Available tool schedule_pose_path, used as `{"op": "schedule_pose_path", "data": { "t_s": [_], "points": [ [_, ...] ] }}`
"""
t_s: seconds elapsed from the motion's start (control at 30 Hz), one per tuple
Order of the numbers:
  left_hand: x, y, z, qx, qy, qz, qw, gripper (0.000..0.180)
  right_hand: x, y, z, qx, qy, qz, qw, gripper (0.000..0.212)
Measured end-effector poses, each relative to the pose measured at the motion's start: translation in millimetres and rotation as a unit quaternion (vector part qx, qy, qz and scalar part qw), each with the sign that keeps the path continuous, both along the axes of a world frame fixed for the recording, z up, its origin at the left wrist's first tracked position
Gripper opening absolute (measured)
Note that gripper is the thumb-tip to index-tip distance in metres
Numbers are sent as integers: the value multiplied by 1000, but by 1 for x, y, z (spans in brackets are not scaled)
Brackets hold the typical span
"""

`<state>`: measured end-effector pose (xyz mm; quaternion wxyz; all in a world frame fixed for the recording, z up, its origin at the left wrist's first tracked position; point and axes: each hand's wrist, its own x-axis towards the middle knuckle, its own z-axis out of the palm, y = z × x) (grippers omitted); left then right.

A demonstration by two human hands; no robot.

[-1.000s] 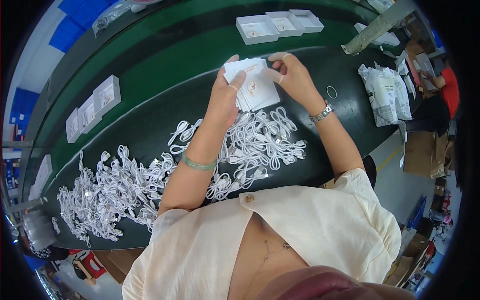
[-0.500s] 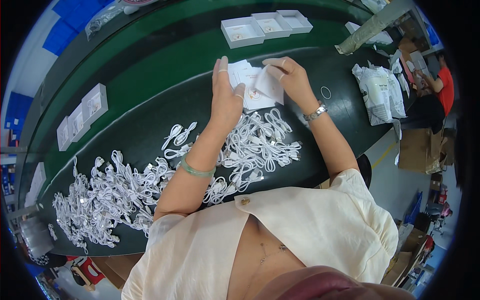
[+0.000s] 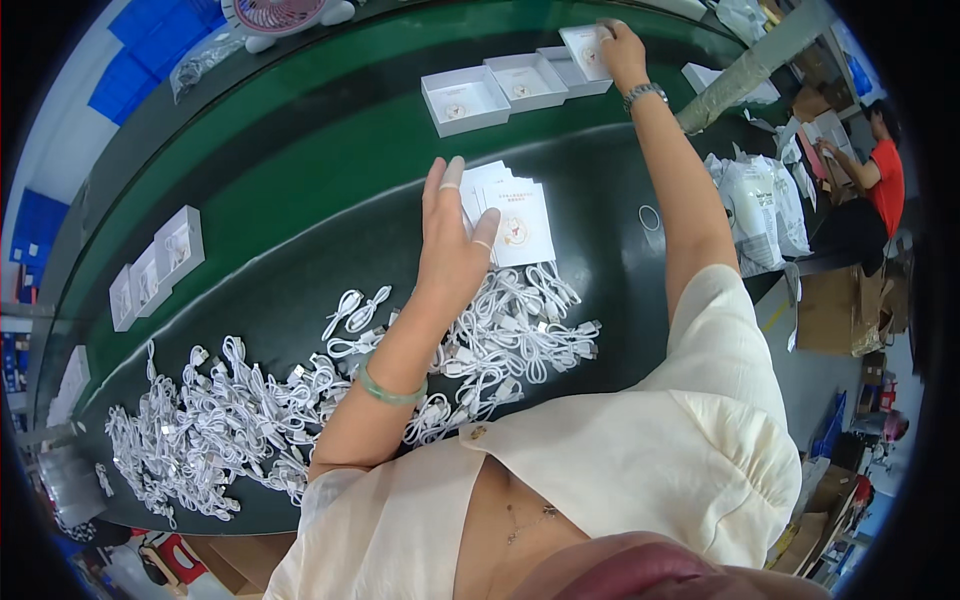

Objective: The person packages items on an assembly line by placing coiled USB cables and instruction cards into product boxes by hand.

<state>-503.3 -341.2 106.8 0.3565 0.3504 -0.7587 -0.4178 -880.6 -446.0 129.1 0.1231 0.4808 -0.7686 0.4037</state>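
Observation:
My left hand (image 3: 455, 232) is at a stack of square white leaflets (image 3: 520, 222), its thumb over their left edge and its fingers stretched along the side. Pale covers sit on some of its fingertips. The stack lies just beyond a heap of coiled white cables (image 3: 520, 325), overlapping its far edge. Reaching far forward, my right hand (image 3: 624, 55) grips a single white leaflet (image 3: 588, 54) by its right side. That leaflet is tilted over the rightmost of three white open boxes (image 3: 465, 128), partly hiding it. The left and middle boxes each show a printed leaflet inside.
A larger cable heap (image 3: 215, 420) spreads to the left on the dark table. More white boxes (image 3: 180, 245) stand on the green belt at left. A pink fan (image 3: 275, 12) is at the far edge. At right are a white ring (image 3: 650, 217), a plastic bag (image 3: 755, 210) and a person in red (image 3: 885, 175).
My right hand has moved from the stack, forward and right to the row of boxes, carrying one leaflet. My left hand has stayed at the stack. The whole view has shifted slightly.

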Motion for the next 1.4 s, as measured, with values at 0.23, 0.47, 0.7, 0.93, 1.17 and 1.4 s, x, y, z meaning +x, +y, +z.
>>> {"op": "schedule_pose_path", "data": {
  "t_s": [0.23,0.47,0.7,0.93,1.17,1.4],
  "points": [
    [9,-62,13,-150,-69,-51,985,44,17,-14,-30,165,24,21,986,35],
    [-10,-147,-28,-223,-262,-36,938,30,69,-23,-50,271,32,171,947,37],
    [107,-156,-33,-272,-361,102,886,27,193,-55,-33,347,-100,342,867,30],
    [260,-162,-33,-278,-415,174,848,32,355,-86,-33,289,-66,512,806,27],
    [330,-127,-2,-313,-321,209,869,25,414,-53,-31,110,36,478,870,25],
    [336,-46,25,-5,-500,101,860,37,417,73,-4,389,160,604,677,22]
  ]
}}
